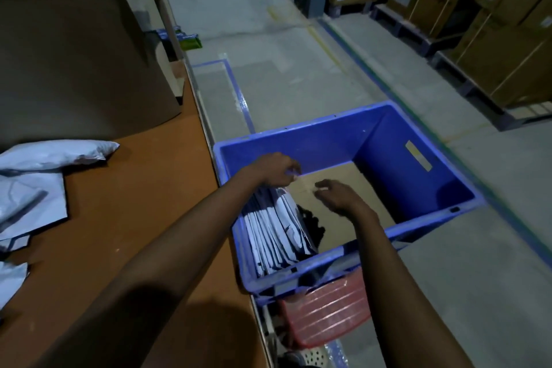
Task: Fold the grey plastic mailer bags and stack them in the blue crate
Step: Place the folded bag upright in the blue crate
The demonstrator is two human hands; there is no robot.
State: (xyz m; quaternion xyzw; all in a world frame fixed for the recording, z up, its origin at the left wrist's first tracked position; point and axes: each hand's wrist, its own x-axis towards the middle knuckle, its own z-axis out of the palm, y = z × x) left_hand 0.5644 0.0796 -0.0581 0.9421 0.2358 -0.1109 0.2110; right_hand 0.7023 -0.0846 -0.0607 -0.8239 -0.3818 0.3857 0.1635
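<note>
Down in the blue crate [328,134], at 3 o'clock off the table [143,218] edge, both hands are busy, so imo this is the stacking step, not folding. The left hand [276,169] is at the far end of the folded mailers [274,233], grip curled, w/ fingertips pinching what looks like the top edge of a bag. The right hand [339,197] hovers just beside it at 3 o'clock, over the cardboard sheet [352,176] lining the crate bottom. Its grip is loose, fingers half curled, nothing in it afaict.

The folded mailers stand on edge in a row packed against the crate's 9 o'clock wall. They're pale grey-white w/ dark edges and lean a bit. A good part of the crate floor is bare cardboard, so there's plenty of room.

Next move prob calls for letting go once the bag sits in the row, and maybe nudging the row upright w/ the right hand. Then it's a reach over to 9 o'clock for the loose mailers [30,185] lying flat and rumpled on the table. They look like thin, slippery plastic, so a fold prob needs pressing down or it springs open. Several aren't done yet, so the task is mid-way imo.
</note>
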